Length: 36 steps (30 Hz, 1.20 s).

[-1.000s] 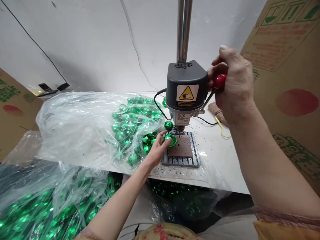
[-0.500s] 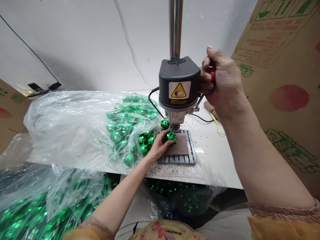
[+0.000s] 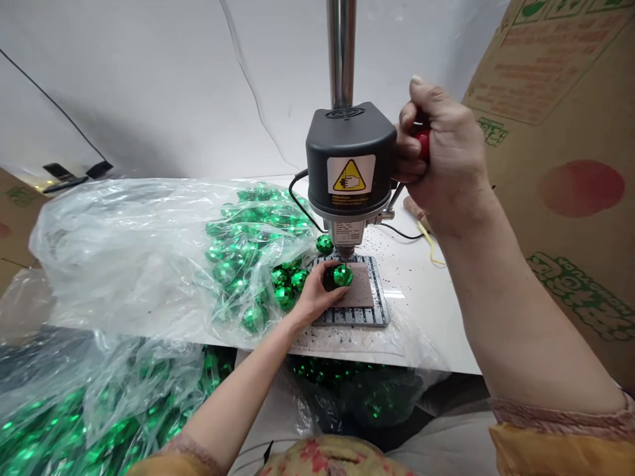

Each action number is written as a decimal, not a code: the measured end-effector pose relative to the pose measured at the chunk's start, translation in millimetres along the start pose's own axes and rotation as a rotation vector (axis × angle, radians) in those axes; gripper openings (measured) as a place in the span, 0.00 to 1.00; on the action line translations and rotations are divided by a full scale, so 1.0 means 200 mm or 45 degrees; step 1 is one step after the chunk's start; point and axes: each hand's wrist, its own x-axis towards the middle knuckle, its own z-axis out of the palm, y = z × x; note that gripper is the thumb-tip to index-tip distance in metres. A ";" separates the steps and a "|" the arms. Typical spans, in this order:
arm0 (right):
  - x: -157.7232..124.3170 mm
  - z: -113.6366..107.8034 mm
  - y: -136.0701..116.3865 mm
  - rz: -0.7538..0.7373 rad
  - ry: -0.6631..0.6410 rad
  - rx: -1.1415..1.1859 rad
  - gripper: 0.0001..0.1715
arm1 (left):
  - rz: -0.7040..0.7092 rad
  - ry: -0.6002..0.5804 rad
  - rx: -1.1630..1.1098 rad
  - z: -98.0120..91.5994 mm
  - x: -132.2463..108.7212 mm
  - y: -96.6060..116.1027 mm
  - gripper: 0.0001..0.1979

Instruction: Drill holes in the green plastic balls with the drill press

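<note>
A small black drill press (image 3: 351,158) stands in the middle, its chuck pointing down over a brown board (image 3: 361,285) on the slotted metal base (image 3: 380,311). Between the thumb and fingers of my left hand (image 3: 317,291) is a shiny green faceted ball (image 3: 342,275), right beneath the chuck. My right hand (image 3: 441,149) is wrapped round the red knob (image 3: 422,143) of the press's feed lever. Beside the base, several more green balls (image 3: 284,296) lie at the mouth of a clear plastic bag (image 3: 124,244). One loose ball (image 3: 325,244) sits behind my left fingers.
Cardboard boxes (image 3: 555,218) stand at the right and far left. A large bag of green balls (image 3: 74,423) fills the lower left, below the white table's edge. Dark chips are scattered round the base. A wooden handle (image 3: 413,207) and yellow cord (image 3: 434,254) lie behind.
The ball in my left hand has shifted slightly right on the board, and the hand's grip looks a little wider. My right hand stays on the knob. The whole view has shifted a little.
</note>
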 end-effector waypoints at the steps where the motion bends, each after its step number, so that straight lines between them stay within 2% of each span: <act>1: 0.00 0.00 0.00 0.013 0.004 -0.007 0.25 | 0.018 0.016 0.045 0.00 0.00 0.00 0.27; 6: 0.00 0.00 -0.01 0.036 0.002 0.012 0.26 | 0.099 -0.002 0.085 0.03 -0.01 -0.01 0.25; 12: 0.00 0.00 0.01 -0.001 0.025 0.016 0.29 | -0.034 -0.018 -0.182 0.08 -0.02 -0.03 0.26; 19: -0.01 -0.02 0.03 -0.081 0.001 0.047 0.33 | -0.070 0.009 -0.261 0.08 -0.03 -0.02 0.26; 21: -0.04 -0.03 0.05 -0.194 -0.044 0.063 0.33 | -0.072 0.004 -0.276 0.08 -0.03 -0.02 0.26; 24: -0.13 -0.03 0.09 -0.489 -0.102 0.076 0.32 | -0.073 0.003 -0.281 0.08 -0.03 -0.02 0.26; 28: -0.26 -0.04 0.15 -0.746 -0.033 -0.060 0.32 | -0.069 0.004 -0.251 0.08 -0.03 -0.01 0.25; 36: -0.39 -0.06 0.28 -0.906 0.157 -0.267 0.33 | -0.036 -0.009 -0.262 0.09 -0.03 -0.02 0.24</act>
